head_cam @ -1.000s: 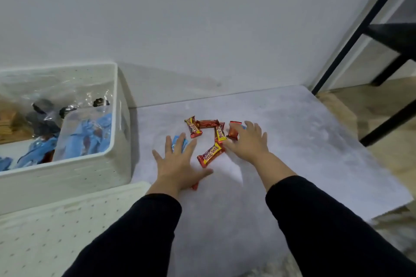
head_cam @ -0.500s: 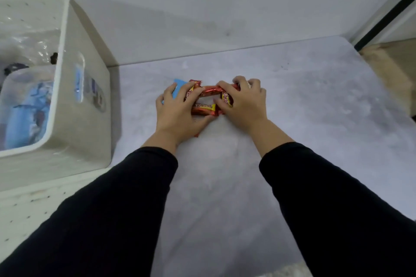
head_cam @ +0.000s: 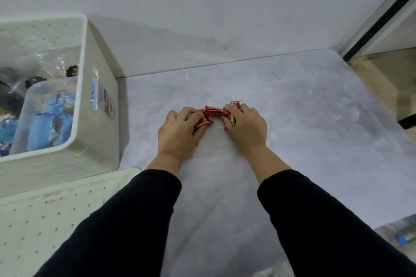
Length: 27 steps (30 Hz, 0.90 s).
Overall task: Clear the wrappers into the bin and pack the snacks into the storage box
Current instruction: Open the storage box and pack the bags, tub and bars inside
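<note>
While red snack bars (head_cam: 210, 113) are gripped by the left hand (head_cam: 179, 131) and right hand (head_cam: 245, 126) on the table (head_cam: 304, 123), a white storage box (head_cam: 99, 119), seemingly packet-filled, is seen just left.

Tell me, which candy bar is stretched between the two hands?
The shiny red candy bar, lying sideways across the gap between the left hand and right hand. The other bars are bunched up under the curled fingers of one hand.

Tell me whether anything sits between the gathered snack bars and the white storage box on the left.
Nothing visible does. The snack bars are gripped by the left hand and right hand, and only bare table lies between them and the storage box. Its near wall must be cleared, and a clear tub already fills part of it.
</note>
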Tool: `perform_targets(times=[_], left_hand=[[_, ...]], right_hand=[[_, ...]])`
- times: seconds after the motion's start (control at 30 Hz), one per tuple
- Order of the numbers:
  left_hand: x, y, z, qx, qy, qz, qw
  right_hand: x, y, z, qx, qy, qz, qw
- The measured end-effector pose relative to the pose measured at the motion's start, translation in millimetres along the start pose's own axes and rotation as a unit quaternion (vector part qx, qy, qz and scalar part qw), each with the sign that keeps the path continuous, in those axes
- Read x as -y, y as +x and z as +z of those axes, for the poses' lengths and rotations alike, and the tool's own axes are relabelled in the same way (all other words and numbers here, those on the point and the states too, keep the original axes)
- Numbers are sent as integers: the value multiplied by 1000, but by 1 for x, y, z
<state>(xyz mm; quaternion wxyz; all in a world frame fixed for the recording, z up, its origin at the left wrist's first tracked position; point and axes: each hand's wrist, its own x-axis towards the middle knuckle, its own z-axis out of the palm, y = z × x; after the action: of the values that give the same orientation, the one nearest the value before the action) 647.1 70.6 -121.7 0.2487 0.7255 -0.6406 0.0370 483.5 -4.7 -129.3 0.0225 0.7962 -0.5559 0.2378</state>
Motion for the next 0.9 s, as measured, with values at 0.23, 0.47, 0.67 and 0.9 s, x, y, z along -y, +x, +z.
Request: perform_targets(times=[0.23,0.47,0.67,0.9], left_hand=[[-2,-17,-20,21,-59,-30,998],[-2,2,-73,-7,-92,-22,995],[9,44,-162,-107,-82,17,991],[93,43,-279,-155,15,-38,987]], right_hand=[[18,-21,-26,116,72,76,988],[51,-3,-65,96,106,83,986],[112,50,-121,31,138,32,989],[236,90,-149,25,177,-63,982]])
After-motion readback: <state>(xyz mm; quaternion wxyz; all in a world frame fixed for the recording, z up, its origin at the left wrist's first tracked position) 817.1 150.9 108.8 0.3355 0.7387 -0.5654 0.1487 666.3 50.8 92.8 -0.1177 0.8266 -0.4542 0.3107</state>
